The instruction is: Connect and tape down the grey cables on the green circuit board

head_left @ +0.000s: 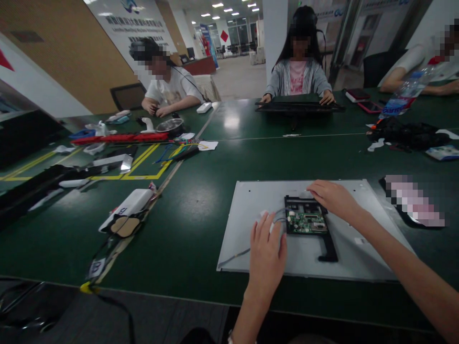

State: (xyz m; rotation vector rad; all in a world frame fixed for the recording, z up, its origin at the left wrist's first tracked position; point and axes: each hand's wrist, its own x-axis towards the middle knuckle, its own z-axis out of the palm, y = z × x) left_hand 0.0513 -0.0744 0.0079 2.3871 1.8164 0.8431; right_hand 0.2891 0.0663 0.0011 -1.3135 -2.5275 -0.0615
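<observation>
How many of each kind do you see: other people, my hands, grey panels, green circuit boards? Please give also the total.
Other people: 3
Your hands: 2 (left hand, right hand)
Grey panel: 1
Green circuit board: 1
Total: 7

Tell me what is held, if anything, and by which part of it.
Cannot be told: the left hand is at the cables, the right hand at the far edge of the black frame, fingertips unclear.

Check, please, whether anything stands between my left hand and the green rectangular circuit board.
Thin grey cables run between your left hand and the board's near edge; nothing else is seen blocking the way.
</observation>
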